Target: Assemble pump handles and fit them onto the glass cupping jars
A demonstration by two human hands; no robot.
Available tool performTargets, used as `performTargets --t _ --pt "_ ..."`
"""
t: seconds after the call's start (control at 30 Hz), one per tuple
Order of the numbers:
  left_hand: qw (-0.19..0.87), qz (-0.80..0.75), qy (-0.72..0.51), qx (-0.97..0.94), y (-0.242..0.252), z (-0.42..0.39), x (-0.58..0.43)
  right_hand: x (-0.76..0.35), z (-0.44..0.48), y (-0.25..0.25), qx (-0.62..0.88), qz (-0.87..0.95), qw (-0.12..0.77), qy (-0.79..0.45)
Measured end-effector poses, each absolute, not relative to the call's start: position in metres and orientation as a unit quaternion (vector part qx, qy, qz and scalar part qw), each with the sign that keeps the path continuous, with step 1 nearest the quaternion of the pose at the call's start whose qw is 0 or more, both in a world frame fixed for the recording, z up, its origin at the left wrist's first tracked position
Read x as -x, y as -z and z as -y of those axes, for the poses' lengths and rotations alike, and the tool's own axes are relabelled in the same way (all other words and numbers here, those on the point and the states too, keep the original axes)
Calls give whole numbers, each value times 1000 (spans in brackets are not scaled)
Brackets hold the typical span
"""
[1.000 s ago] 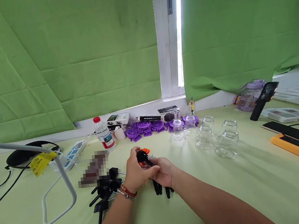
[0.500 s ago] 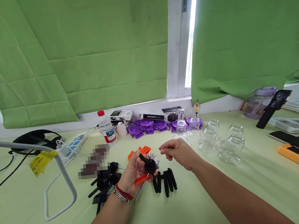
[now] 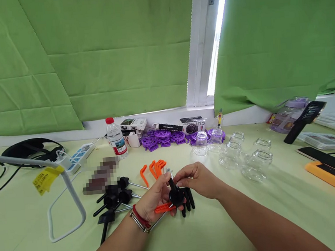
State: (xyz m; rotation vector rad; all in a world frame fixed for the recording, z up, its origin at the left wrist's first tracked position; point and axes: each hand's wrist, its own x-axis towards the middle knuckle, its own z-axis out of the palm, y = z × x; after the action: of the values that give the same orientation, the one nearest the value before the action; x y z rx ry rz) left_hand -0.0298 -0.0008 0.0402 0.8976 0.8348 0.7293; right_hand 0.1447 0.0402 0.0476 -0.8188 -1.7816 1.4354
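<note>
My left hand [image 3: 152, 201] is wrapped around a black plastic part [image 3: 176, 197] with a round body and a short black stem. An orange handle [image 3: 163, 208] and a thin metal rod [image 3: 158, 222] stick out from the same grip. Close against the stem, my right hand [image 3: 200, 180] has thumb and fingers pinched together; whatever lies between the fingertips is too small to make out. Shiny metal pieces [image 3: 168, 170] show just beyond the hands. Under the fingers lie several black sticks [image 3: 190, 198], partly covered. Loose orange handles [image 3: 159, 166] rest behind my left hand.
Black funnel-shaped parts with metal rods [image 3: 125, 195] lie at left, near a grey metal frame [image 3: 77, 203]. Clear glass jars [image 3: 257, 166] stand at right. Along the back are purple plastic pieces [image 3: 162, 137], boxes [image 3: 133, 124] and a water bottle [image 3: 116, 139].
My right hand has come left and down from the metal pieces to the black part. My left hand has shifted slightly right and down with that part, leaving more orange handles visible.
</note>
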Motion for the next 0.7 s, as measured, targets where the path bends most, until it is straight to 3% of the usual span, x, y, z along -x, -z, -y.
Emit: performTargets --t 0.43,0.7 --pt "761 -388 -315 -414 -34 1 28 -148 -38 -45 318 700 324 -551" --pt "765 -377 -302 -426 -33 0 29 -146 -41 -36 289 641 319 -635"
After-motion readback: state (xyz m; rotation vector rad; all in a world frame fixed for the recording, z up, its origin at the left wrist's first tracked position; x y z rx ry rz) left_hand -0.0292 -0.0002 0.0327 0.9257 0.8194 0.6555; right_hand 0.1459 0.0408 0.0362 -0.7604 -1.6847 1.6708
